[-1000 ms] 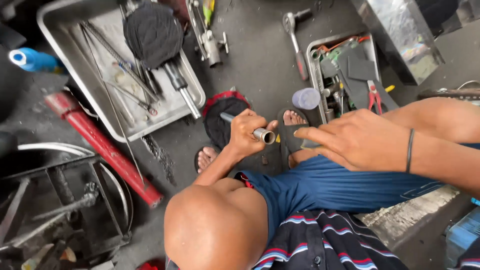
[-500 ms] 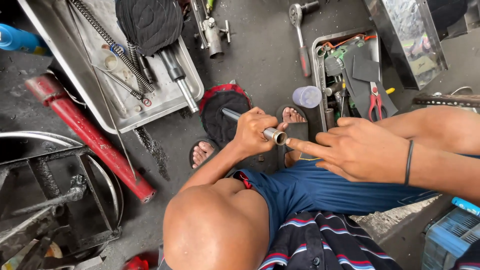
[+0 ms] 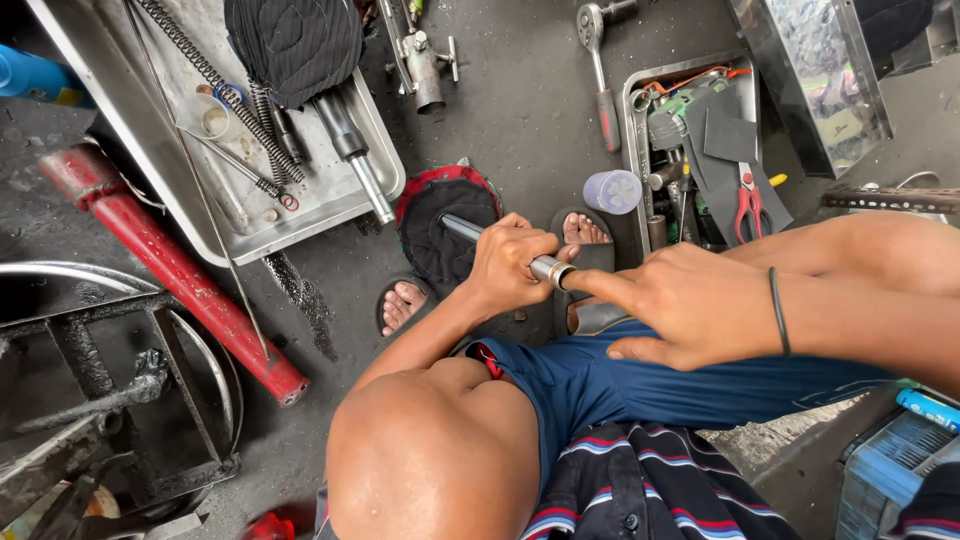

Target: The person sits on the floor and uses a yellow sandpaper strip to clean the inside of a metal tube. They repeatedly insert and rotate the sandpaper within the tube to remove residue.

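Observation:
My left hand (image 3: 510, 268) is closed around a slim shiny metal tube (image 3: 462, 227), held over my lap with its far end pointing at a round black pad (image 3: 440, 250) on the floor. The tube's near end, with a brass-coloured ring (image 3: 553, 272), sticks out of my fist. My right hand (image 3: 690, 305), with a black band on the wrist, comes in from the right. Its index fingertip touches that open end, and the other fingers are curled and hold nothing that I can see.
A steel tray (image 3: 330, 200) with springs and chromed rods lies at upper left, beside a red tube (image 3: 170, 265). A tool tray (image 3: 635, 150) with red pliers (image 3: 745, 205), a ratchet wrench (image 3: 600, 70) and a pale cup (image 3: 612, 191) lie ahead. My sandalled feet (image 3: 405, 303) rest below.
My right hand has moved in from beside the tube, and its index finger now meets the tube's end. The left hand keeps its grip; the view has shifted slightly.

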